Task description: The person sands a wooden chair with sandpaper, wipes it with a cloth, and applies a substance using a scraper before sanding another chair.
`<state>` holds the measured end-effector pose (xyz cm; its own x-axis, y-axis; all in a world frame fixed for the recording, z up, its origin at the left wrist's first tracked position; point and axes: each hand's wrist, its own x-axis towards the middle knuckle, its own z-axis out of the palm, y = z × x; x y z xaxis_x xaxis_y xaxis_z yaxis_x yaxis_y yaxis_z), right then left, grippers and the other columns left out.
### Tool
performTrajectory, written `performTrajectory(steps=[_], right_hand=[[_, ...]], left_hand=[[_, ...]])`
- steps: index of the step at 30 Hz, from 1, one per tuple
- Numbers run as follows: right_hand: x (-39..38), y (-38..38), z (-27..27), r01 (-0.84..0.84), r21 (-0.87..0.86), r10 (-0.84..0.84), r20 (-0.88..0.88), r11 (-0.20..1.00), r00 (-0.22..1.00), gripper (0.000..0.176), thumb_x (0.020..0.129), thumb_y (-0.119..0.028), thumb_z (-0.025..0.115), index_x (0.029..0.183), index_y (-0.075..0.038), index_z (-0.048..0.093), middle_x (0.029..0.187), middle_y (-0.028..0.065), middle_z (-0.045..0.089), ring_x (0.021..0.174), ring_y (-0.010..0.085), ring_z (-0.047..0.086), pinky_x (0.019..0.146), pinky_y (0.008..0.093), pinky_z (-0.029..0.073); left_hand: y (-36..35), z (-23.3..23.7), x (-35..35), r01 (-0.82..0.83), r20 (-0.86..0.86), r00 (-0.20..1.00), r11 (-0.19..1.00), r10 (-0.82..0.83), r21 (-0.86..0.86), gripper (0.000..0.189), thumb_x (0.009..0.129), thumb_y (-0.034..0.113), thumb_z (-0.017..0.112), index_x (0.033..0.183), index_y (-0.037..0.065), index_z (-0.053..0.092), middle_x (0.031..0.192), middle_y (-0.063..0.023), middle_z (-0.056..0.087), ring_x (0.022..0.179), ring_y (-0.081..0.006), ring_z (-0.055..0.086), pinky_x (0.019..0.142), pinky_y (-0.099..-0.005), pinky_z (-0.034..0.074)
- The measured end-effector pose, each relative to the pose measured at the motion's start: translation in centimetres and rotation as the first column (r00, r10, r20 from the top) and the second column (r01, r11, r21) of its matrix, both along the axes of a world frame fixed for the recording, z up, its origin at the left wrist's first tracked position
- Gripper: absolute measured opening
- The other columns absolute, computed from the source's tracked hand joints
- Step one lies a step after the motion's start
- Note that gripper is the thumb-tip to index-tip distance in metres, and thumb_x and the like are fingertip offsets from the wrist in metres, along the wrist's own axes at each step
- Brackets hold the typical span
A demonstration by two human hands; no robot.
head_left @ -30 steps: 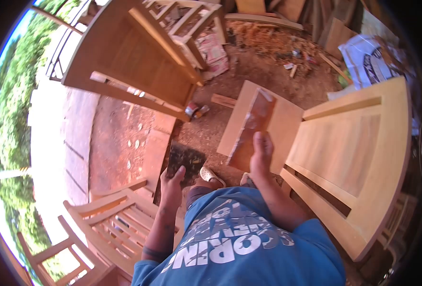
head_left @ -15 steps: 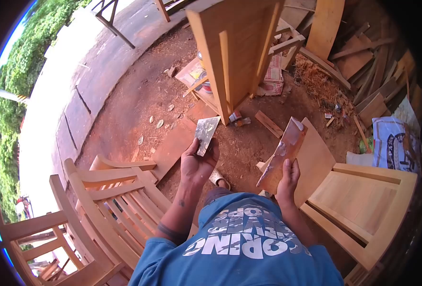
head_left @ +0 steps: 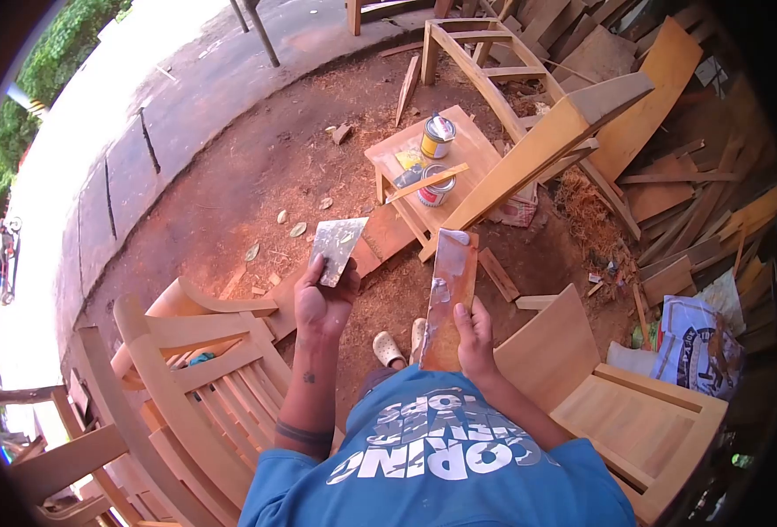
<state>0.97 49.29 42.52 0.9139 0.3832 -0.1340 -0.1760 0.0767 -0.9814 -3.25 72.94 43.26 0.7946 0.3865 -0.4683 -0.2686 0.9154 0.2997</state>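
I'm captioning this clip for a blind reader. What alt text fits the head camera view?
A person's left hand grips a wide putty knife while the right hand holds a narrow, paste-smeared wooden board. On the sawdust-strewn ground beyond stand a small wooden table bearing two tins, and unfinished wooden chairs.

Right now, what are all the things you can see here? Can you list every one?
putty knife: one, grey metal, in the left hand
smeared board: one, brown, in the right hand
small table: one, pale wood, ahead on the dirt
tins: two, silver tops, on the small table
slatted chairs: at least two, pale wood, lower left
chair: one, pale wood, lower right
scrap planks: many, brown, far right
printed sack: one, white, right
clog: one, cream, below the hands
left hand: grips putty knife
right hand: grips smeared board
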Motion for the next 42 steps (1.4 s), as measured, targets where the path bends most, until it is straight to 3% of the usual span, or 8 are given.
performTrajectory(steps=[2,9,14,21,30,33,40,42], right_hand=[[1.3,1.6,-0.1,-0.043,0.034,0.045,-0.072,0.998,0.996,0.029,0.098,-0.023,0.044,0.114,-0.001,0.053,0.103,0.0026,0.058,0.091,0.0068,0.05,0.083,0.0232,0.04],[7.7,8.1,-3.0,0.016,0.113,0.011,-0.237,0.993,0.972,0.025,0.097,-0.022,0.044,0.109,-0.002,0.055,0.094,0.0022,0.058,0.083,0.0088,0.052,0.077,0.0258,0.043],[15.6,12.4,-5.9,0.052,0.166,-0.013,-0.228,0.985,0.974,0.028,0.098,-0.024,0.044,0.111,-0.002,0.053,0.097,0.0037,0.057,0.087,0.0113,0.053,0.078,0.0266,0.043],[24.0,15.8,-2.9,0.104,0.245,-0.058,-0.185,0.964,0.981,0.024,0.098,-0.025,0.043,0.105,-0.003,0.053,0.096,0.0033,0.057,0.085,0.0101,0.052,0.078,0.0263,0.043],[27.7,17.3,-4.0,0.131,0.132,-0.109,-0.163,0.983,0.981,0.028,0.098,-0.023,0.045,0.114,-0.003,0.053,0.105,0.0034,0.058,0.094,0.011,0.054,0.085,0.027,0.042],[29.1,18.7,-3.3,0.23,0.085,-0.219,-0.126,0.969,0.968,0.019,0.097,-0.021,0.047,0.088,-0.004,0.05,0.074,-0.0042,0.045,0.067,0.006,0.038,0.06,0.023,0.034],[35.0,23.4,-5.4,0.337,-0.068,-0.335,0.037,0.939,0.941,0.025,0.097,-0.023,0.048,0.08,-0.005,0.045,0.068,-0.0029,0.038,0.064,0.0058,0.034,0.056,0.0238,0.031],[36.3,26.3,-7.1,0.392,-0.075,-0.396,-0.034,0.917,0.918,0.024,0.097,-0.023,0.048,0.081,-0.005,0.045,0.068,-0.0033,0.038,0.064,0.0058,0.034,0.056,0.0236,0.031]], left_hand=[[1.1,-0.2,-0.1,-0.037,-0.051,0.998,0.999,0.037,0.011,0.019,0.095,0.019,0.046,0.102,0.004,0.055,0.089,-0.0105,0.064,0.078,-0.0238,0.063,0.065,-0.0347,0.054],[5.7,-2.1,1.7,-0.031,-0.212,0.976,0.997,0.044,0.066,0.017,0.092,0.019,0.051,0.103,0.006,0.055,0.088,-0.0067,0.064,0.075,-0.019,0.063,0.063,-0.0335,0.054],[9.2,-0.8,8.0,0.081,-0.319,0.947,0.991,-0.042,0.11,0.017,0.093,0.02,0.051,0.105,0.008,0.055,0.091,-0.004,0.064,0.078,-0.0166,0.062,0.067,-0.0327,0.054],[12.5,4.6,16.4,0.228,-0.348,0.926,0.95,-0.143,0.214,0.022,0.092,0.018,0.053,0.11,0.007,0.056,0.099,-0.0051,0.064,0.086,-0.0173,0.062,0.075,-0.0338,0.049],[15.1,2.3,21.5,0.267,-0.361,0.913,0.948,-0.19,0.175,0.024,0.09,0.017,0.055,0.112,0.005,0.055,0.103,-0.0063,0.064,0.092,-0.0193,0.063,0.079,-0.0366,0.051],[16.0,1.3,24.1,0.323,-0.366,0.894,0.938,-0.259,0.125,0.025,0.091,0.017,0.054,0.114,0.007,0.054,0.104,-0.0049,0.064,0.094,-0.0194,0.062,0.079,-0.0371,0.05],[24.2,-1.3,32.0,0.538,-0.481,0.772,0.83,-0.415,0.148,0.026,0.091,0.02,0.055,0.114,0.009,0.054,0.106,-0.005,0.063,0.097,-0.0201,0.06,0.083,-0.0404,0.048],[28.1,-3.0,34.6,0.608,-0.511,0.717,0.784,-0.473,0.126,0.025,0.09,0.021,0.055,0.113,0.009,0.055,0.105,-0.0041,0.063,0.097,-0.0199,0.059,0.083,-0.041,0.047]])
